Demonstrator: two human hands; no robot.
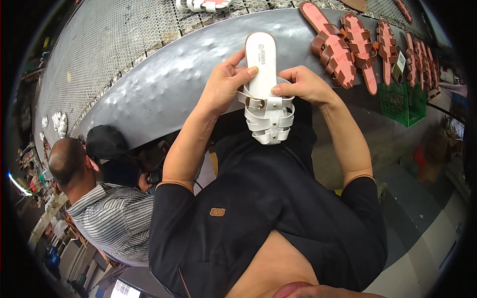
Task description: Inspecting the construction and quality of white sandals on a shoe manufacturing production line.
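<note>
Head view:
White sandal (264, 87): held over the near edge of the grey metal desk (164, 84), heel end away from the person, straps toward the body.
Left hand (223, 84): closed on the sandal's left side, thumb on the insole.
Right hand (302, 84): gripping the sandal's right side at the straps.
Brown sandals (348, 49): in a row on the desk, right of the white sandal.
Green crate (405, 102): below the brown sandals, right of the white sandal.
Person in striped shirt (107, 218): far left of the white sandal, lower down.

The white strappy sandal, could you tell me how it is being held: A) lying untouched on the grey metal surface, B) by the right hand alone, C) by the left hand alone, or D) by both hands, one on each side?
D: the left hand and the right hand both grip the white sandal at its straps, above the grey metal surface.
</note>
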